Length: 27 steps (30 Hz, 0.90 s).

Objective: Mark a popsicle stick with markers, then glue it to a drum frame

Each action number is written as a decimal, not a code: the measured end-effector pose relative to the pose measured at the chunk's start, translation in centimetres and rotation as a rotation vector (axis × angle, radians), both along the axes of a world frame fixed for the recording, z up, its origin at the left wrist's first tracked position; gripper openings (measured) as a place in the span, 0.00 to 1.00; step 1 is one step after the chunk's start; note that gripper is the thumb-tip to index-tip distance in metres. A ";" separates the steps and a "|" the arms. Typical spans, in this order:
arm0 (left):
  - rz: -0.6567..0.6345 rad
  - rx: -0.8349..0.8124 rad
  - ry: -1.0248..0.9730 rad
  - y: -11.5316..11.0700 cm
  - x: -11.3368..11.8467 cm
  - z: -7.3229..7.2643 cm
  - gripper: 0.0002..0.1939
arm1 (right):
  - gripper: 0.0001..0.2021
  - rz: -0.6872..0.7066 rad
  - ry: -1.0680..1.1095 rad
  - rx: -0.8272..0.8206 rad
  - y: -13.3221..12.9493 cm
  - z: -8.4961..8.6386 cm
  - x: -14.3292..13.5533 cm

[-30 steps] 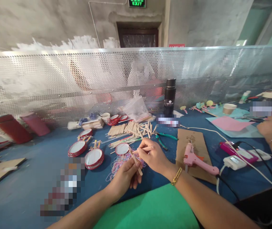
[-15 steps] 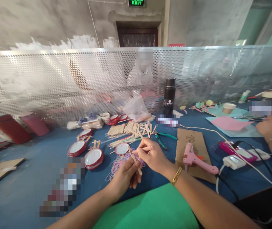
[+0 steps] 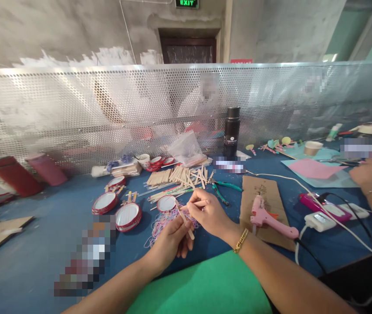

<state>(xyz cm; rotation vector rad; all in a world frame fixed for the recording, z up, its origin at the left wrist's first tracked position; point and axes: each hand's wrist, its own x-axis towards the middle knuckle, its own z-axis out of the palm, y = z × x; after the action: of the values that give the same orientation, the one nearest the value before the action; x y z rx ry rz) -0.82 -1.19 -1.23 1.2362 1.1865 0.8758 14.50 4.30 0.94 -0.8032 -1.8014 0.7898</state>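
Observation:
My left hand (image 3: 173, 239) is closed on a flat wooden stick (image 3: 186, 223), which slants up from its fingers. Close beside the stick's upper end, my right hand (image 3: 208, 213) is pinched; a pale thin piece lies along its fingers, too small to identify. Under and behind both hands is a tangle of pink and purple strings (image 3: 160, 224). A round red-rimmed disc (image 3: 166, 203) lies just behind the strings. More wooden sticks (image 3: 186, 176) form a loose pile farther back.
Red-rimmed round pieces (image 3: 128, 216) are at the left. A pink glue gun (image 3: 269, 220) rests on cardboard (image 3: 248, 196) at the right, near teal pliers (image 3: 221, 192) and a black bottle (image 3: 231, 133). Another person's hands (image 3: 369, 176) are at far right, beyond a power strip (image 3: 319, 221).

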 end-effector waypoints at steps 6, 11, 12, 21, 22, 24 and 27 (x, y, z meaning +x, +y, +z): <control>0.003 -0.007 -0.003 0.1 0.0 0.1 0.27 | 0.06 -0.008 -0.005 0.004 0.0 -0.1 0.0; -0.004 0.001 0.001 0.0 0.0 0.1 0.26 | 0.07 -0.015 -0.010 0.003 -0.1 0.1 0.0; -0.005 0.002 0.001 -0.1 0.0 0.2 0.26 | 0.07 -0.014 -0.009 0.002 -0.1 0.2 0.0; -0.002 -0.009 0.003 0.0 -0.1 -0.1 0.24 | 0.08 -0.060 0.002 0.029 0.3 0.2 0.3; -0.005 -0.007 0.005 0.0 -0.1 -0.1 0.24 | 0.08 -0.064 0.015 0.022 0.3 0.3 0.3; -0.009 -0.002 0.009 0.0 0.0 0.0 0.24 | 0.08 -0.045 0.044 -0.007 0.2 0.4 0.3; -0.006 0.002 0.012 -0.2 0.0 0.1 0.24 | 0.09 0.016 0.080 -0.048 0.0 0.7 0.2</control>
<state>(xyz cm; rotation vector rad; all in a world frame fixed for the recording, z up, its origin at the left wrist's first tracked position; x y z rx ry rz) -0.81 -1.37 -1.14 1.2480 1.1909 0.8667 14.69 4.31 1.61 -0.7782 -1.7252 0.8671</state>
